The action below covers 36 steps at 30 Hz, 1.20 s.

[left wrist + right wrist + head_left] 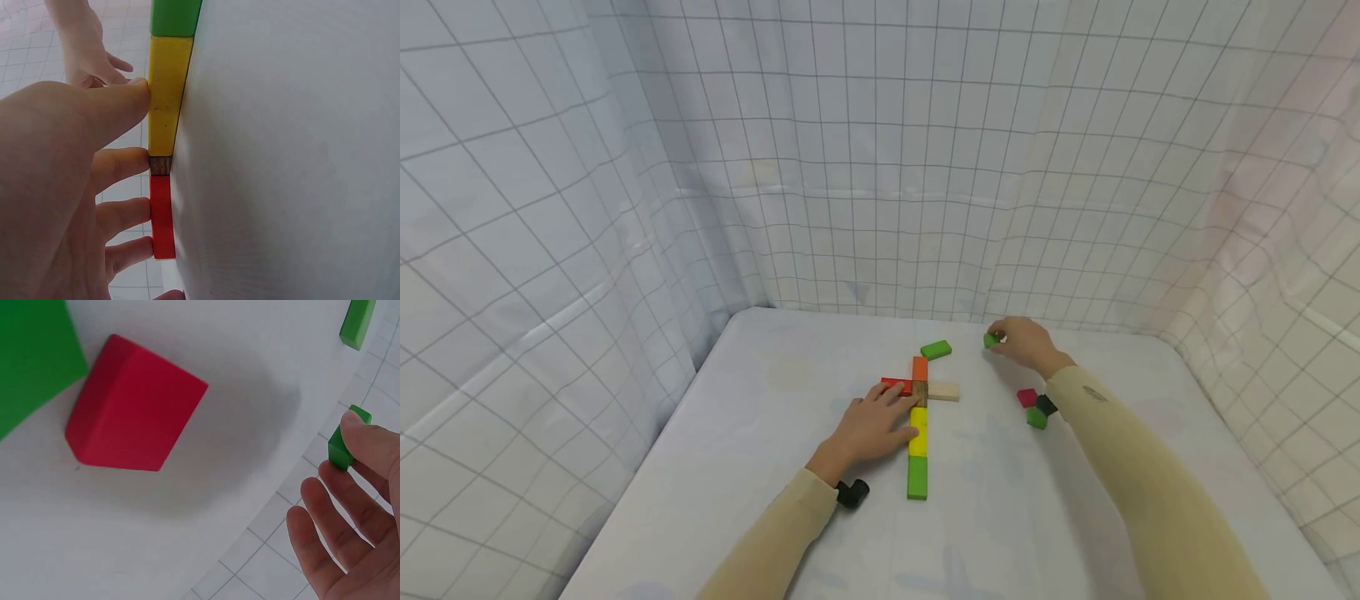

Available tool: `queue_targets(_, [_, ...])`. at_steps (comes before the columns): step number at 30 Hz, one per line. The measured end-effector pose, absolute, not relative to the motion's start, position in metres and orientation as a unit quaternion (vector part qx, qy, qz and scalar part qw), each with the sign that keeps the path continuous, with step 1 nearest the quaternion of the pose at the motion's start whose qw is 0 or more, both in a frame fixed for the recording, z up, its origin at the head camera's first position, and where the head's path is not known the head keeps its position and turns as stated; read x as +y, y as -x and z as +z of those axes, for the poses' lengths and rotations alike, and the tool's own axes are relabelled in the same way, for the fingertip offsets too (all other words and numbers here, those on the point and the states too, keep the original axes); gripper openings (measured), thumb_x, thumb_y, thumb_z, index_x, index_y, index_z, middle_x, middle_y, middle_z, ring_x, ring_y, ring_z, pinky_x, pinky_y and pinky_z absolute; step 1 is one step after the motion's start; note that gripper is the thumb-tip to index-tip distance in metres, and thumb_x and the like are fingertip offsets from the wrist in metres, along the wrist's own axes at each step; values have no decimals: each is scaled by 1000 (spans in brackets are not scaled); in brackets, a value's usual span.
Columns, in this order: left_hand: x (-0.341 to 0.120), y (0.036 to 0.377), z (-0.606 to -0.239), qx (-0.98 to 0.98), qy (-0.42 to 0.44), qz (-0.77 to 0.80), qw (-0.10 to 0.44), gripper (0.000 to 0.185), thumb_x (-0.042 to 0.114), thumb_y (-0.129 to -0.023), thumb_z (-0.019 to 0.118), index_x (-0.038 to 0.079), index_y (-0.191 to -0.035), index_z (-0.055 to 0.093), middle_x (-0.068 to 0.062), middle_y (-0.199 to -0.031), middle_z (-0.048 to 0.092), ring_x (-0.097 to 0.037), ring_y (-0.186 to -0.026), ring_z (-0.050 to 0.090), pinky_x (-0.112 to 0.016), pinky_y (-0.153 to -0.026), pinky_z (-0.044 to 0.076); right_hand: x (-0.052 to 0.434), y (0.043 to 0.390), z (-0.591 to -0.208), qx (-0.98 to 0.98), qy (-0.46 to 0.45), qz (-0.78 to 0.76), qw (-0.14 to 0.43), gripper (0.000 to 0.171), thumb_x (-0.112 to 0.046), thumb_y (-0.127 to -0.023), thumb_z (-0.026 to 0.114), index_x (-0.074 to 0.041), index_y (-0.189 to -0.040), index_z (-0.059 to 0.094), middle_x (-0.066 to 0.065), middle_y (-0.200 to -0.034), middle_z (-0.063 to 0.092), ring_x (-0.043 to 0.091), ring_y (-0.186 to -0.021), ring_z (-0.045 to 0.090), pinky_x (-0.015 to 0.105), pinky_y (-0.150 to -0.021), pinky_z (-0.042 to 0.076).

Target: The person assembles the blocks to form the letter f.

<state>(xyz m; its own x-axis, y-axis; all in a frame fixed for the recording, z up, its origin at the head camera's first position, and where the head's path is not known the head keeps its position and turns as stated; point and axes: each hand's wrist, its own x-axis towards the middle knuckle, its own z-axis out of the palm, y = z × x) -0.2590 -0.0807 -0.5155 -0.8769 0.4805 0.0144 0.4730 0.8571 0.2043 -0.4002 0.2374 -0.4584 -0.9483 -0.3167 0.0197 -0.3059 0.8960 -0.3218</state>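
Note:
A flat cross of blocks lies mid-table: orange block (919, 367), red block (897, 386), brown centre (920, 392), pale wood block (943, 391), yellow block (918, 430), green block (917, 477). My left hand (906, 412) lies flat beside it, its straight fingers (125, 164) touching the yellow block (167, 94), the brown piece (160, 165) and the red block (162, 215). Near the table's far edge, my right hand (1009, 340) pinches a small green block (992, 339) between thumb and fingers. The wrist view shows that small green block (342, 445) in my right hand (340, 453).
A loose green block (936, 349) lies beyond the cross. A small red cube (1027, 397) and a small green cube (1037, 417) sit beside my right forearm; the red cube (134, 415) fills the right wrist view. Gridded white curtains (880, 183) enclose the white table (760, 433).

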Motion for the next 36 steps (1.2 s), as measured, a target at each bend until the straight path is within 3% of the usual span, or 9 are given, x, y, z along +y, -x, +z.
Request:
queue_targets(18, [-81, 258, -515, 962, -250, 108, 17, 62, 57, -100, 51, 26, -154, 45, -6, -161, 35, -35, -147, 27, -59, -104, 37, 193, 403, -459, 969, 162, -186, 13, 36, -20, -91, 76, -6, -124, 70, 12, -115, 69, 29, -103, 64, 46, -88, 51])
queue_targets(36, [-81, 260, -514, 963, -248, 103, 21, 63, 58, -100, 50, 26, -154, 44, -5, -161, 34, -35, -147, 26, -59, -105, 37, 184, 410, -483, 974, 132, -185, 24, 36, -26, -92, 75, -8, -122, 71, 11, -111, 69, 27, -98, 63, 45, -85, 52])
